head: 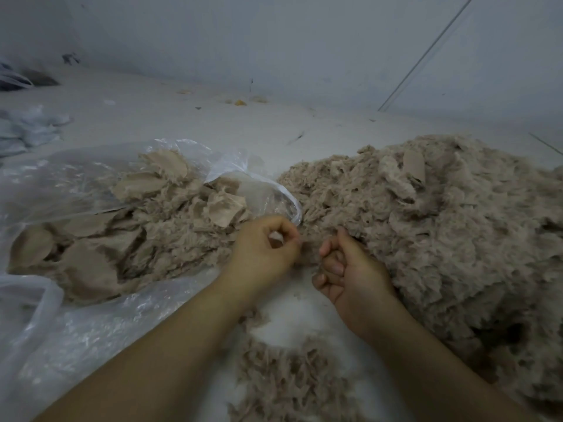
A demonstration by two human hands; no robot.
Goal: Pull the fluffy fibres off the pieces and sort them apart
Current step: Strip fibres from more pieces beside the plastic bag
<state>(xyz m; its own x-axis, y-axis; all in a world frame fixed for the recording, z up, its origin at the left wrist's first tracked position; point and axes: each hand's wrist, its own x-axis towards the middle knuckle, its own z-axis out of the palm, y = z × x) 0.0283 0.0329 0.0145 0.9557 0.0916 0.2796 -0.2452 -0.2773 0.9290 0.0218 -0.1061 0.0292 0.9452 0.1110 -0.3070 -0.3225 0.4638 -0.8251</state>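
Note:
A big heap of beige fluffy pieces lies on the right of the pale floor. On the left, a clear plastic bag holds flat beige backing pieces mixed with some fluff. My left hand is curled between the two heaps and pinches a small fibre scrap between thumb and fingers. My right hand lies palm up at the foot of the big heap, fingers curled; whether it holds fibres I cannot tell. A smaller patch of loose fibres lies between my forearms.
A grey wall closes the floor at the back, with a thin cable slanting down it. Crumpled plastic lies at the far left. A few small yellowish scraps sit near the wall.

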